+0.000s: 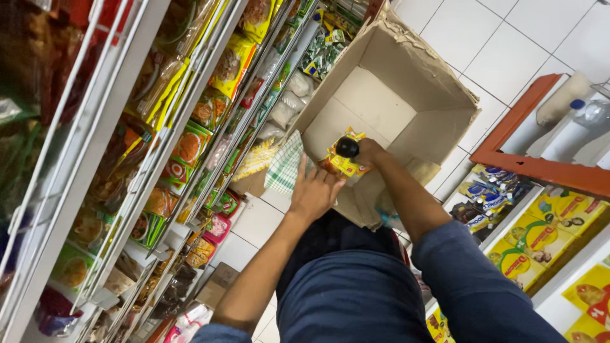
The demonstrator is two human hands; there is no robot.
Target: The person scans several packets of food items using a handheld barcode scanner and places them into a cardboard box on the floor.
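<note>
Centrally, the right hand (368, 152) fingers grip a yellow bottle (345, 162) over the cardboard box (406, 70); the left hand (312, 194) fingers clutch a checkered cloth (284, 166).

White tiled floor (508, 57) (glossy) runs between packed white wire shelves (95, 159).

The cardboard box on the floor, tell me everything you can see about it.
The cardboard box is plain brown, open at the top, with a torn, ragged rim and pale flaps showing at its bottom. It stands on the white tiled floor beside the shelves. It looks almost empty. The left hand rests at its near edge; the right hand reaches inside.
</note>
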